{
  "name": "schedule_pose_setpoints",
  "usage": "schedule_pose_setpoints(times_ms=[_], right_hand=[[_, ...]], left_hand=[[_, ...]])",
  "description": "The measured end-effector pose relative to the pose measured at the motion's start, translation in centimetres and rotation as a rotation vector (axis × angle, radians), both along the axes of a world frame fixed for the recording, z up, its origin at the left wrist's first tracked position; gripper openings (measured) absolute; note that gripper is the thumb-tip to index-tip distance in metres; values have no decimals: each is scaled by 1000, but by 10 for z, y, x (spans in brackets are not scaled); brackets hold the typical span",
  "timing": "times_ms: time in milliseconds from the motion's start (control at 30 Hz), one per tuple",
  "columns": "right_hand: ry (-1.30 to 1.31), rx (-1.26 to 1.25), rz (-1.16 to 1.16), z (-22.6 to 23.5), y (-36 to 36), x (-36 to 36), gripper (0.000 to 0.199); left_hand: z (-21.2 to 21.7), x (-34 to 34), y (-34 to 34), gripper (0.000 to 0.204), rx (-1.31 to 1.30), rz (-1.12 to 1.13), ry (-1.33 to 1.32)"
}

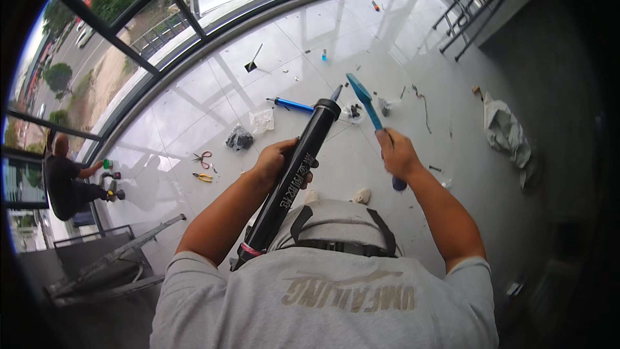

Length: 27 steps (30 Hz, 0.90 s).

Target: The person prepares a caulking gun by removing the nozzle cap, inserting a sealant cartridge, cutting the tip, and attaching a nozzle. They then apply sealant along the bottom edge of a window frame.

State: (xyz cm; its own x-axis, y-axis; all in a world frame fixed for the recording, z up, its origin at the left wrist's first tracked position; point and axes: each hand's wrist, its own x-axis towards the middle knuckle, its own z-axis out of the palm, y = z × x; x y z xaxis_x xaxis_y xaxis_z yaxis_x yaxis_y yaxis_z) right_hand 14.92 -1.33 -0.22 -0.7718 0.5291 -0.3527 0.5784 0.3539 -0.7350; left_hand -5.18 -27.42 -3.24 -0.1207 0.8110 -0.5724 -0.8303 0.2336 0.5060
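My left hand (279,160) is wrapped round the middle of a long black caulking gun (290,178). The tube slants up to the right, its grey nozzle (336,93) at the far end and a pink-red band near its lower end by my chest. In my right hand (399,155) is a teal, flat-bladed tool (365,99), perhaps a scraper, gripped by its handle. Its blade points away from me, slightly left, and a dark blue handle end shows below my fist. The blade tip and the nozzle are close together but apart.
On the tiled floor lie a blue tube tool (292,105), red-handled scissors (203,159), yellow pliers (202,177), plastic bags (239,139) and a pale sack (506,130). A person (62,178) works by the windows at left. A ladder (475,13) stands at far right.
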Motion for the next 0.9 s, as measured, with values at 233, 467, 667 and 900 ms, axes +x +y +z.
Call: schedule_pose_setpoints(times_ms=[233, 467, 667, 900], right_hand=[[-52, -124, -74, 22, 11, -8, 20], [103, 56, 49, 11, 27, -3, 29], [405, 353, 494, 40, -21, 12, 22], [335, 387, 410, 62, -26, 15, 22]], left_hand=[[23, -2, 4, 49, -72, 50, 124], [54, 8, 10, 42, -84, 2, 177], [76, 21, 14, 44, -74, -54, 272], [77, 26, 8, 61, 54, -172, 596]])
